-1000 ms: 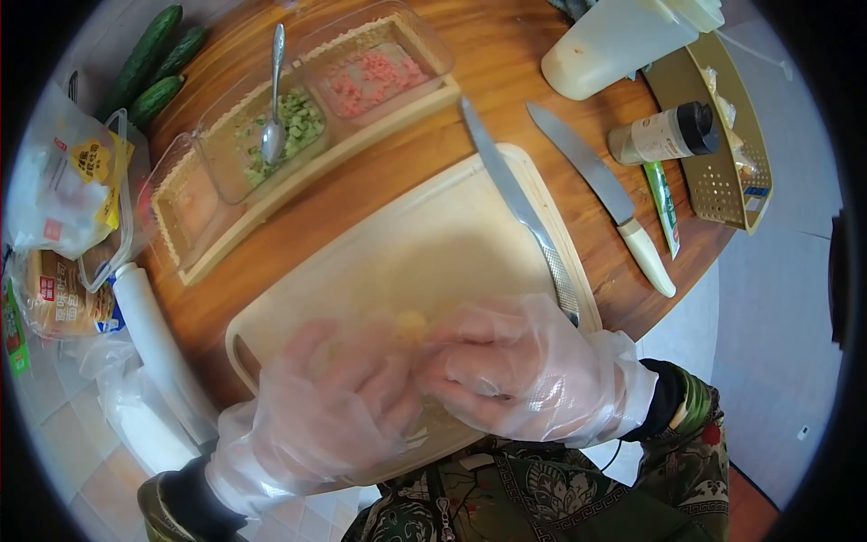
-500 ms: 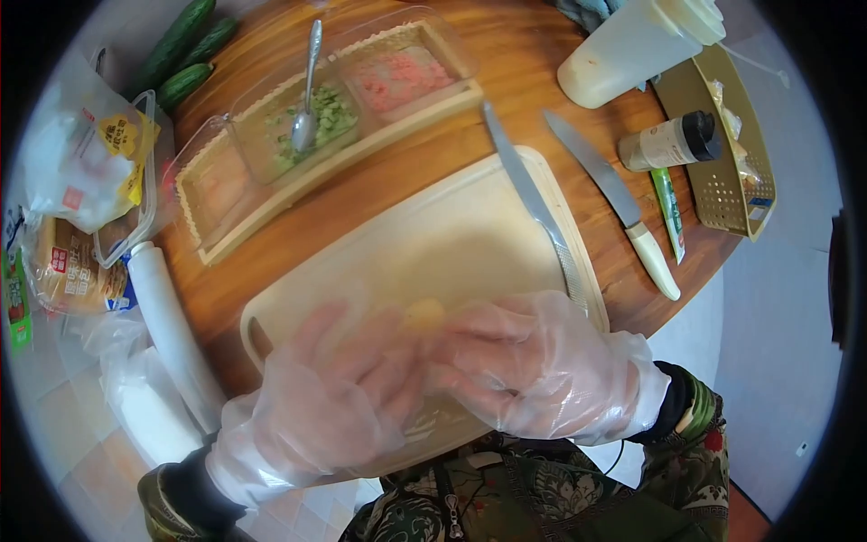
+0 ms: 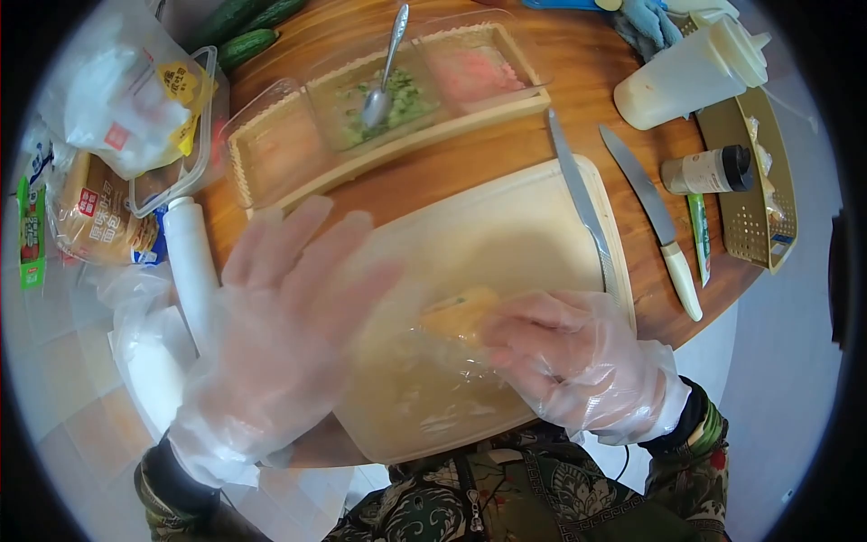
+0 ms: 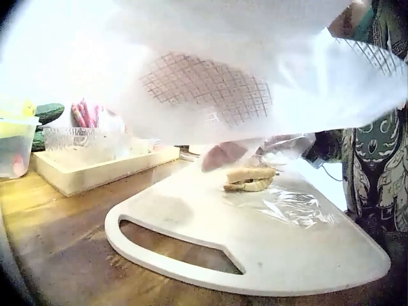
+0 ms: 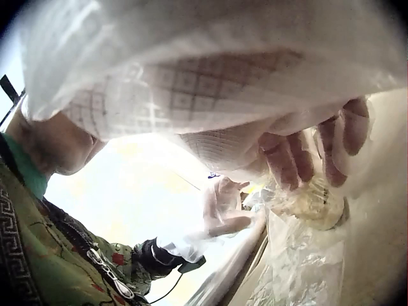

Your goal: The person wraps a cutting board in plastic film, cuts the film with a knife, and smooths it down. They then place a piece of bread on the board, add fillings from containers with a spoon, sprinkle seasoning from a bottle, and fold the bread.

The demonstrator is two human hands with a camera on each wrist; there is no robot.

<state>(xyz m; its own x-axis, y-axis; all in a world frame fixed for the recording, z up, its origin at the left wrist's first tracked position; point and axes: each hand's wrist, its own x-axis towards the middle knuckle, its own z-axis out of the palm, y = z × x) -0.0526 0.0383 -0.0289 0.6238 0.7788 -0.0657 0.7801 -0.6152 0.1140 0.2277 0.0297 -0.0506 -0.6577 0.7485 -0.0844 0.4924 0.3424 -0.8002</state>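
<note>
A small filled bread sandwich (image 3: 459, 316) is over a piece of clear plastic film (image 4: 303, 209) on the cream cutting board (image 3: 488, 212). My right hand (image 3: 591, 361), in a clear plastic glove, holds the sandwich by its right end between thumb and fingers. In the left wrist view, the sandwich (image 4: 250, 179) shows two bread layers with filling between. Also gloved, my left hand (image 3: 280, 325) is blurred over the board's left side, fingers spread and holding nothing. It is apart from the sandwich.
Behind the board, a wooden tray (image 3: 388, 154) holds diced cucumber with a spoon (image 3: 375, 107) and pink bits. A serrated knife (image 3: 582, 203) lies along the board's right edge, beside another knife (image 3: 643, 185). A film roll (image 3: 190, 262) and bagged bread (image 3: 95, 221) are left.
My left hand has left the sandwich and moved up and left, its fingers spreading. The sandwich now shows plainly in my right hand. The head view has shifted left.
</note>
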